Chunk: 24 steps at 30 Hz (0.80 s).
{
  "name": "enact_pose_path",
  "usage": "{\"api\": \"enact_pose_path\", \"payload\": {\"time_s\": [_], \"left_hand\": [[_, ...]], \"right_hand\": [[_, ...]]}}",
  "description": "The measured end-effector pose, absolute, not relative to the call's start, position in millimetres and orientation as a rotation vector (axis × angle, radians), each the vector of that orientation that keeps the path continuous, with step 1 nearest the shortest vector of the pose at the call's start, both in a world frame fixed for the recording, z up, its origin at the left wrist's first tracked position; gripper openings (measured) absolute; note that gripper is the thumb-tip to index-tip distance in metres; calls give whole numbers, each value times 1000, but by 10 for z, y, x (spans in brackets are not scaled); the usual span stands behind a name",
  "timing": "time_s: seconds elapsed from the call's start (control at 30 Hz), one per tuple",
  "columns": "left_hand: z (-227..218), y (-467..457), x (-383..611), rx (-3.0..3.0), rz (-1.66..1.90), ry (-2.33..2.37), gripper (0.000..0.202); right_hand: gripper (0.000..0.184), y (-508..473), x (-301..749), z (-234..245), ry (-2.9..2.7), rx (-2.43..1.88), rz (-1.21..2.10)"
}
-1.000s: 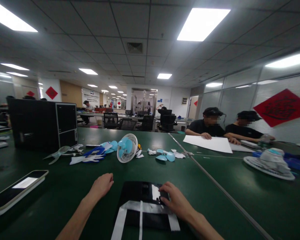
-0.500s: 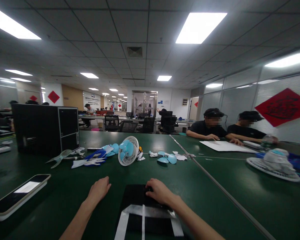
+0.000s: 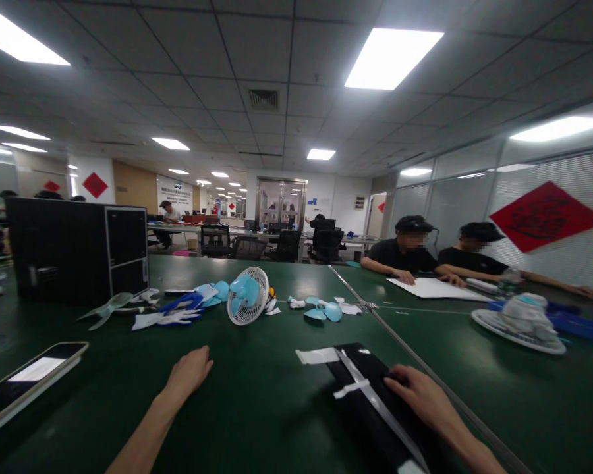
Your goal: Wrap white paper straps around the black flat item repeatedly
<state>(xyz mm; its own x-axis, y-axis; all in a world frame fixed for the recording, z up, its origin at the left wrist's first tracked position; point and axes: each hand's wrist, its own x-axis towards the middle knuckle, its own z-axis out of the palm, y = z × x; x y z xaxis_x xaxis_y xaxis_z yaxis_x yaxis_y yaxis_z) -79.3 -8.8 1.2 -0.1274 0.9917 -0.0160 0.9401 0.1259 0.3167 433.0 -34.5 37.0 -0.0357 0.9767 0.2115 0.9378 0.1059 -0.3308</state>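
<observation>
A flat black package (image 3: pixel 360 388) crossed with grey tape strips lies at an angle on the green table (image 3: pixel 257 408), right of centre. My right hand (image 3: pixel 420 398) rests on its near end, fingers curled down onto the black surface. My left hand (image 3: pixel 188 372) lies palm down on the bare table to the left, fingers loosely together, holding nothing. A small white fan with blue blades (image 3: pixel 248 295) stands farther back between the hands.
A phone (image 3: pixel 27 382) lies at the left edge. A black computer tower (image 3: pixel 76 250) stands at back left, with gloves and fan blades (image 3: pixel 165 309) beside it. Two people sit at back right over white paper (image 3: pixel 435 288). A fan part on a white grille (image 3: pixel 521 316) lies right.
My right hand has slid the black package to the right and turned it to a diagonal. My left hand has stayed on the table.
</observation>
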Motion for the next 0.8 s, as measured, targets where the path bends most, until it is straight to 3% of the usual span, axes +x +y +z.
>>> {"api": "enact_pose_path", "payload": {"time_s": [0.3, 0.47, 0.63, 0.8], "left_hand": [[-107, 3, -865, 1944, 337, 2131, 29], [-156, 34, -917, 1948, 320, 2146, 26], [-178, 44, -936, 1972, 313, 2152, 26], [-192, 54, -929, 1987, 309, 2184, 26]], "right_hand": [[43, -799, 5249, 211, -1679, -2210, 75], [44, -889, 5302, 111, -1683, -2237, 49], [55, -1083, 5192, 103, -1618, -2191, -157], [57, -1451, 5202, -18, -1440, -2232, 288]]}}
